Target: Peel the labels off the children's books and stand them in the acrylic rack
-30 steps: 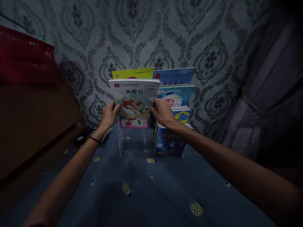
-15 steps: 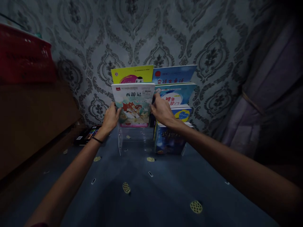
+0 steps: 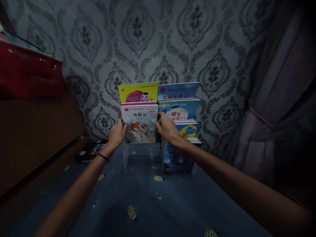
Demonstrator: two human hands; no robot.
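Observation:
Both my hands hold a white picture book [image 3: 139,123] upright by its side edges, its cover facing me. My left hand [image 3: 118,133] is closed on the left edge, the thumb on the front. My right hand [image 3: 168,128] grips the right edge, and its far fingertips are hidden. The book stands at the left half of a clear tiered rack [image 3: 142,161]. A yellow book [image 3: 138,90] rises behind it. Right of it, a light blue book [image 3: 190,107], a blue book [image 3: 182,89] and a dark blue book [image 3: 177,158] stand in tiers, partly behind my right hand and forearm.
A dark book [image 3: 95,149] lies flat to the left of the rack. Farther left, a red bag [image 3: 29,70] sits on a brown box [image 3: 37,128]. Patterned wallpaper [image 3: 138,42] backs the table, and a tied curtain [image 3: 261,125] hangs at the right.
My view has tilted up, so everything sits lower in the picture. The white book has dropped slightly against the yellow one, and a pink top edge now shows behind it. Both hands keep their grip.

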